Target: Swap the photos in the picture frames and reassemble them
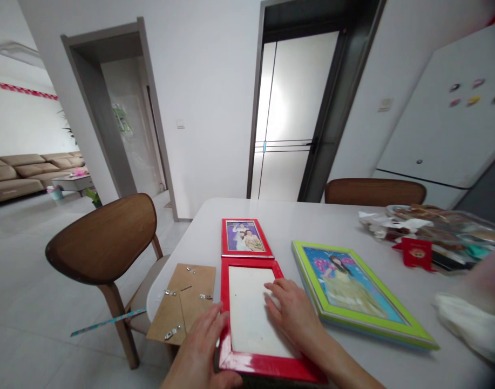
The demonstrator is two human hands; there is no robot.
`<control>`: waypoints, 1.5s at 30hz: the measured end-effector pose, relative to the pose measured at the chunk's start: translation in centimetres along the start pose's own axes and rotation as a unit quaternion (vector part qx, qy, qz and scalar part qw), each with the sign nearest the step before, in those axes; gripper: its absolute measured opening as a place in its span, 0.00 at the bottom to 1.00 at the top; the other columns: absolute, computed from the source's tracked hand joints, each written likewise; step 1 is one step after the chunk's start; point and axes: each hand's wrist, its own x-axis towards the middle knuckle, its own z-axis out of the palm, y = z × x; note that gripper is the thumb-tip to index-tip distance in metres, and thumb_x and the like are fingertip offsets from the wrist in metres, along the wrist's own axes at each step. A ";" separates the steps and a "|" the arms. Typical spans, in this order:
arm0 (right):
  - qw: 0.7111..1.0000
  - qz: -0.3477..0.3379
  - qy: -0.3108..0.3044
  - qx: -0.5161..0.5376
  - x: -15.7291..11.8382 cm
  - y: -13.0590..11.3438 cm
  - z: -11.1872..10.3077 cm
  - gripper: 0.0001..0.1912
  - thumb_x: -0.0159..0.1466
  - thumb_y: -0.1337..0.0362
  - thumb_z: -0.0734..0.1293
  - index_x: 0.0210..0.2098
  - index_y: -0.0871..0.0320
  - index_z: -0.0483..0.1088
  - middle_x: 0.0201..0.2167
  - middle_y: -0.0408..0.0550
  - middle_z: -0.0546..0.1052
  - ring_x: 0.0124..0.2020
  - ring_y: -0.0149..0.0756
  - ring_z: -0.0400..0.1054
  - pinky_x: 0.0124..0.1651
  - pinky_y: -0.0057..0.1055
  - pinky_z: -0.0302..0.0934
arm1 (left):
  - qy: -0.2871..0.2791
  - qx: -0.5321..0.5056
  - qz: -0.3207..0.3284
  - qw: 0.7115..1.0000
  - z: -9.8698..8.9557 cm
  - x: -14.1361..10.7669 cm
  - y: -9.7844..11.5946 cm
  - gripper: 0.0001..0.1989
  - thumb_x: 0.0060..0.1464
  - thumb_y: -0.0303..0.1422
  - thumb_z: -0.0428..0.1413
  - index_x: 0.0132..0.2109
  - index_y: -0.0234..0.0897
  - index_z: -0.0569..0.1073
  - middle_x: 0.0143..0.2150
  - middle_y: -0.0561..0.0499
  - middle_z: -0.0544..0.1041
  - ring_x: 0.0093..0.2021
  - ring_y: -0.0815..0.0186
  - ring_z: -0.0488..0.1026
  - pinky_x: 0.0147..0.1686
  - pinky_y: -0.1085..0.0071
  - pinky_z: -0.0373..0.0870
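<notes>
A large red picture frame (226,302) lies on the table in front of me, with a plain white sheet (251,313) inside its border. My left hand (209,340) grips the lower left corner of this frame, fingers along the side and thumb at the bottom edge. On the white sheet and the right border rests my right hand (290,308), its fingers apart and holding nothing. A brown backing board (194,275) with several metal clips lies left of the frame. Touching the frame's far edge is a smaller red frame (247,237) with a photo of people.
A lime-green framed photo (352,281) lies to the right. Farther right are a red card (417,254), clear plastic packaging (453,227) and a white cloth-like item (466,324). Brown chairs stand at the left (105,237) and the far side (372,192). A patterned strip (107,322) juts past the table's left edge.
</notes>
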 end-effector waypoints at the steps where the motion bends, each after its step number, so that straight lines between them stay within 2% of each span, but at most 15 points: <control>1: 1.000 -0.014 -0.006 0.023 0.0 -0.7 -0.1 0.14 0.56 0.66 0.57 0.40 0.60 0.68 0.37 0.53 0.70 0.39 0.39 0.61 0.42 0.34 0.54 | 0.006 0.017 -0.015 1.000 -0.6 -0.5 -0.9 0.38 0.36 0.36 0.60 0.56 0.35 0.57 0.59 0.39 0.54 0.58 0.53 0.51 0.54 0.56 0.53; 4: 0.993 -0.070 -0.040 0.092 -0.3 -4.3 -0.1 0.13 0.57 0.65 0.58 0.40 0.57 0.68 0.37 0.50 0.70 0.39 0.37 0.60 0.43 0.34 0.53 | 0.029 0.096 -0.123 0.987 -2.1 -1.9 -4.2 0.37 0.33 0.29 0.59 0.55 0.32 0.59 0.59 0.37 0.54 0.58 0.51 0.51 0.54 0.54 0.51; 6: 0.986 -0.108 -0.065 0.111 -0.5 -7.4 0.4 0.12 0.56 0.62 0.59 0.39 0.55 0.68 0.36 0.48 0.70 0.39 0.37 0.60 0.43 0.35 0.53 | 0.053 0.134 -0.168 0.975 -2.3 -2.5 -6.3 0.35 0.33 0.26 0.57 0.54 0.30 0.60 0.58 0.37 0.56 0.58 0.52 0.52 0.54 0.57 0.52; 10: 0.982 -0.133 -0.096 0.099 -0.6 -12.3 2.1 0.21 0.47 0.53 0.65 0.37 0.58 0.67 0.37 0.52 0.68 0.40 0.45 0.58 0.44 0.44 0.50 | 0.111 0.176 -0.152 0.966 -1.4 -3.1 -9.3 0.27 0.38 0.23 0.52 0.50 0.28 0.64 0.56 0.37 0.61 0.55 0.56 0.58 0.53 0.61 0.57; 13: 0.982 -0.100 -0.082 0.141 -0.2 -13.3 2.9 0.23 0.45 0.60 0.66 0.41 0.57 0.65 0.39 0.53 0.66 0.41 0.45 0.58 0.44 0.43 0.51 | 0.164 0.194 -0.127 0.959 -1.3 -3.2 -10.0 0.23 0.39 0.26 0.53 0.47 0.29 0.67 0.52 0.38 0.66 0.51 0.55 0.64 0.49 0.60 0.62; 16: 0.969 -0.061 -0.045 0.237 0.0 -12.5 2.1 0.27 0.44 0.66 0.65 0.45 0.58 0.63 0.40 0.51 0.64 0.42 0.41 0.58 0.45 0.37 0.54 | 0.218 0.195 -0.081 0.953 -2.0 -3.1 -8.8 0.21 0.40 0.30 0.54 0.46 0.32 0.67 0.48 0.39 0.70 0.48 0.54 0.68 0.46 0.58 0.66; 19: 0.954 -0.057 -0.029 0.294 -0.9 -10.3 0.0 0.28 0.44 0.69 0.63 0.47 0.58 0.62 0.43 0.51 0.63 0.45 0.37 0.58 0.49 0.33 0.53 | 0.251 0.183 -0.004 0.950 -2.2 -2.3 -6.0 0.25 0.41 0.33 0.56 0.48 0.32 0.64 0.50 0.36 0.68 0.49 0.53 0.66 0.45 0.57 0.67; 21: 0.956 -0.046 -0.036 0.289 -2.1 -8.2 -1.5 0.27 0.45 0.69 0.61 0.46 0.57 0.62 0.45 0.51 0.63 0.47 0.37 0.57 0.50 0.33 0.53 | 0.245 0.164 0.047 0.954 -1.4 -1.4 -3.7 0.26 0.42 0.34 0.57 0.50 0.33 0.62 0.51 0.36 0.67 0.51 0.54 0.64 0.45 0.59 0.67; 26: 0.978 0.030 -0.074 0.191 -5.3 -2.8 -3.6 0.24 0.46 0.66 0.60 0.45 0.58 0.65 0.48 0.54 0.62 0.51 0.41 0.56 0.53 0.38 0.51 | 0.146 0.095 0.103 0.979 2.1 1.5 0.9 0.30 0.40 0.35 0.60 0.50 0.28 0.63 0.53 0.31 0.63 0.54 0.51 0.58 0.48 0.56 0.64; 28: 0.982 0.047 -0.076 0.165 -5.9 -1.3 -3.5 0.24 0.47 0.66 0.60 0.44 0.59 0.66 0.47 0.54 0.63 0.50 0.41 0.57 0.53 0.37 0.51 | 0.081 0.073 0.084 0.990 2.7 2.6 2.2 0.31 0.38 0.35 0.61 0.50 0.28 0.63 0.55 0.31 0.61 0.56 0.50 0.56 0.49 0.53 0.61; 31: 0.986 0.049 -0.059 0.145 -6.1 0.2 -2.7 0.22 0.47 0.66 0.60 0.43 0.59 0.67 0.46 0.54 0.64 0.49 0.41 0.58 0.52 0.37 0.52 | -0.019 0.062 0.021 0.998 2.2 3.9 3.6 0.32 0.36 0.36 0.61 0.50 0.29 0.64 0.55 0.32 0.59 0.56 0.49 0.55 0.51 0.48 0.54; 33: 0.989 0.042 -0.041 0.137 -6.0 0.7 -1.8 0.22 0.47 0.66 0.60 0.42 0.59 0.68 0.46 0.54 0.65 0.49 0.42 0.58 0.52 0.39 0.52 | -0.060 0.055 -0.014 0.997 1.6 4.4 4.0 0.32 0.37 0.38 0.60 0.51 0.29 0.64 0.56 0.33 0.59 0.56 0.49 0.55 0.53 0.46 0.49; 36: 0.991 0.027 -0.017 0.130 -5.8 1.0 -0.6 0.21 0.46 0.66 0.61 0.41 0.57 0.68 0.46 0.54 0.65 0.48 0.45 0.58 0.51 0.43 0.52 | -0.071 0.045 -0.025 0.996 1.0 4.5 3.8 0.30 0.43 0.40 0.56 0.52 0.31 0.62 0.57 0.36 0.57 0.57 0.51 0.54 0.53 0.47 0.48; 40: 0.992 0.009 -0.009 0.128 -5.5 0.6 -0.2 0.19 0.48 0.65 0.61 0.41 0.55 0.68 0.45 0.53 0.65 0.47 0.43 0.58 0.50 0.41 0.53 | -0.053 0.056 -0.010 0.997 1.6 4.3 2.5 0.27 0.45 0.38 0.54 0.52 0.33 0.63 0.57 0.38 0.58 0.57 0.53 0.54 0.53 0.50 0.52; 45: 0.996 0.002 -0.014 0.084 -5.1 0.1 -0.7 0.19 0.47 0.66 0.62 0.40 0.56 0.68 0.42 0.53 0.67 0.44 0.43 0.59 0.47 0.41 0.53 | 0.003 0.059 0.006 0.998 2.5 4.2 1.8 0.22 0.45 0.32 0.54 0.49 0.31 0.66 0.55 0.38 0.62 0.54 0.53 0.59 0.51 0.52 0.57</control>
